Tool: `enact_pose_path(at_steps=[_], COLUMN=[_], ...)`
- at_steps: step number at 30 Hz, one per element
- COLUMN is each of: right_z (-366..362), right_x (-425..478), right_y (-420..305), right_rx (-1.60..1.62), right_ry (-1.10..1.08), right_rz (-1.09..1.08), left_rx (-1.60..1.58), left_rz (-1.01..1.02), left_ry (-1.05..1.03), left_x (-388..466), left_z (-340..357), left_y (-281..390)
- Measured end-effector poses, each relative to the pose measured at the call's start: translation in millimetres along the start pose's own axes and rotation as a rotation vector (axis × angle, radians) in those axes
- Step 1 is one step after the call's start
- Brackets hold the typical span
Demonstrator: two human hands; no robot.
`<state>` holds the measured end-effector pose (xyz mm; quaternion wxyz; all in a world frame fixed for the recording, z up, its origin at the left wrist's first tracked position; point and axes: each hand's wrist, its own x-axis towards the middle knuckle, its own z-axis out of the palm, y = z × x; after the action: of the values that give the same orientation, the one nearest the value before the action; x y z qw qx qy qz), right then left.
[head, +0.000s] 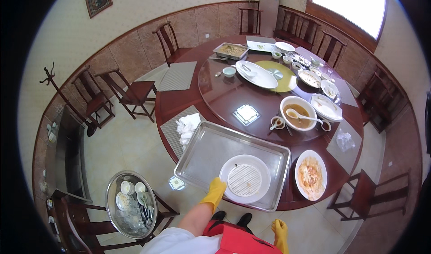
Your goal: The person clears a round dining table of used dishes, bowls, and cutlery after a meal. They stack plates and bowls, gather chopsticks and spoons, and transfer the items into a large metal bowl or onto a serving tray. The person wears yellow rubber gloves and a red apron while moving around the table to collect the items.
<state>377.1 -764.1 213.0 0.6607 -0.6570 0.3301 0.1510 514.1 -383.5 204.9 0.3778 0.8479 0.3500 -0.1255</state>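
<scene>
My left hand (216, 190), in a yellow rubber glove, grips the left rim of a round white perforated strainer basin (244, 180). The basin sits over the right part of a rectangular metal tray (208, 146) at the near table edge and has a few food scraps on its bottom. My right hand (279, 228), also in a yellow glove, hangs off the table at the lower right, its fingers curled with nothing visible in them. Right of the tray lies an oval white plate with food remains (310, 175). Crumpled white napkins (188, 126) lie by the tray's upper left corner.
A white soup bowl (298, 113) with a ladle, stacked plates (326, 107), a large oval platter (256, 74) and a metal food pan (231, 51) stand on the glass turntable (219, 95). A metal basin of dishes (131, 204) rests on a chair, lower left. Wooden chairs (363, 193) surround the table.
</scene>
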Motion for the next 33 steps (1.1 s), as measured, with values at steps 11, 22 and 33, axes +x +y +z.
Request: enact_pose_path(at_steps=[11,22,33], right_z=[23.4,66.7,48.7], right_x=[58.1,43.1,3.7], right_y=[-40.2,-17.6,-23.9], right_rx=[-0.192,-0.395,-0.324], right_ry=[-0.034,0.248,0.423], right_rz=[-0.067,-0.097,-0.088], left_rx=[-0.068,-0.489,-1.227], left_rz=[-0.103,-0.075,-0.140], left_ry=[0.431,0.398,0.094], left_x=[41.5,153.5,158.1], left_z=[-83.6,-76.8,-69.4], left_y=[-54.6,-89.5,-80.9])
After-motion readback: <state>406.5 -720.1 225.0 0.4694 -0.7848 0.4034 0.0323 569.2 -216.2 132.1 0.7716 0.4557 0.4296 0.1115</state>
